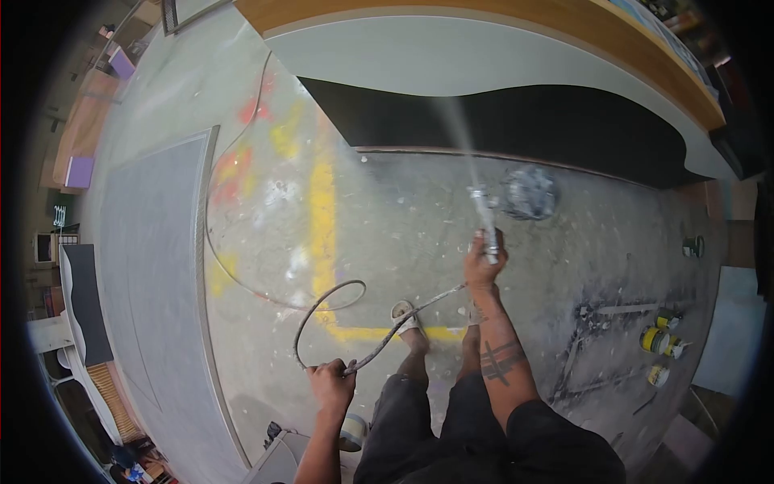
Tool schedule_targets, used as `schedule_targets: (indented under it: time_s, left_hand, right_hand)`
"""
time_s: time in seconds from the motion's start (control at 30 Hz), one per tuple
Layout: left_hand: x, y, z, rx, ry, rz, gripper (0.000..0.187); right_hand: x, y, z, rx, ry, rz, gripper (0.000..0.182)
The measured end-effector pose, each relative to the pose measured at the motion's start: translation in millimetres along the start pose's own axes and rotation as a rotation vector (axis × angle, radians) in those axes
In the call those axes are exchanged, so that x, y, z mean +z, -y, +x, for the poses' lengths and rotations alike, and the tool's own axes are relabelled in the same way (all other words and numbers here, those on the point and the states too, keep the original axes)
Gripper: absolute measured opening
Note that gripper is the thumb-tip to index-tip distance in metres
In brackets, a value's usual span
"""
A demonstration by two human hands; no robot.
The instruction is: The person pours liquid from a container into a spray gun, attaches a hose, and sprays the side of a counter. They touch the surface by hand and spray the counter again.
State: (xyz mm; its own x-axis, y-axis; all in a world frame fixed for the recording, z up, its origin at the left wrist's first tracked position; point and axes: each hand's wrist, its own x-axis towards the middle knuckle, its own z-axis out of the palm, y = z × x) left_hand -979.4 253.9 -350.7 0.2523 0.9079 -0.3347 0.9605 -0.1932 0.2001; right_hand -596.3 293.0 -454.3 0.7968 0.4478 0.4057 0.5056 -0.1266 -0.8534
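On the workshop floor [387, 210] we were mid-pass: right hand [484, 262] clenched on spray gun [486, 226], misting the grey panel [451, 56]; left hand [332, 379] gripping hose [322, 302]. Next move needed steady sweep, hose slack.

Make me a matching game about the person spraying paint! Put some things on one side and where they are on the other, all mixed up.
Things:
1. spray gun
2. hose
3. yellow cans
4. grey panel

Places:
A. flat on the floor at the far left
B. in the right hand, spraying a mist toward the big curved board
C. on the floor at the right
D. gripped by the left hand, looping over the floor

Pairs: 1-B, 2-D, 3-C, 4-A
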Motion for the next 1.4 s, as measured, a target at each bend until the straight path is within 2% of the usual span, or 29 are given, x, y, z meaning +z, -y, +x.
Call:
schedule_targets:
  time_s: [0.1,0.17,0.33,0.4,0.53,0.63,0.7,0.93,1.0,1.1,1.17,1.37,1.4]
  left_hand:
    - [5.5,-8.3,8.3,0.058,0.023,-0.011,0.038]
    - [7.4,-13.6,12.3,0.067,0.023,-0.032,0.038]
    - [7.3,-8.1,16.6,0.065,0.007,-0.036,0.038]
    - [6.1,-0.1,17.9,0.057,0.008,-0.027,0.038]
    - [2.0,19.1,19.8,0.031,-0.01,-0.017,0.039]
    - [0.5,33.2,20.2,0.012,-0.023,-0.026,0.04]
    - [0.6,43.1,19.3,0.0,-0.025,-0.028,0.04]
    - [-0.9,77.7,8.4,-0.095,-0.067,-0.01,0.039]
    - [-2.6,80.7,9.4,-0.1,-0.067,0.006,0.038]
    - [-1.9,75.0,11.7,-0.088,-0.087,0.006,0.041]
    - [-0.2,66.1,13.7,-0.076,0.011,0.038,0.037]
    - [4.7,36.8,31.0,0.055,0.012,0.013,0.036]
    - [6.2,34.7,32.3,0.056,0.011,0.012,0.036]
  right_hand:
    - [-40.6,-23.6,5.5,0.077,-0.059,-0.055,0.022]
    - [-56.4,-30.6,8.8,0.121,-0.173,-0.037,0.023]
    - [-54.4,-31.5,9.8,0.297,-0.337,0.112,0.027]
    - [-47.8,-39.2,3.1,0.229,-0.225,0.029,0.026]
    - [-2.7,-39.3,-21.3,0.26,-0.197,-0.084,0.025]
    - [28.2,-24.9,-33.9,0.106,-0.078,-0.005,0.014]
    - [45.3,-6.4,-37.8,0.077,-0.029,0.016,0.013]
    - [95.5,45.2,-60.0,-0.116,0.223,0.158,0.019]
    - [99.5,45.6,-67.2,-0.101,0.281,0.218,0.021]
    - [88.8,35.1,-68.4,-0.101,0.238,0.144,0.02]
    - [73.5,22.3,-65.4,-0.016,0.192,0.121,0.019]
    - [19.1,-26.3,-46.2,0.155,-0.03,0.019,0.02]
    - [14.5,-36.8,-47.1,0.125,-0.085,-0.007,0.019]
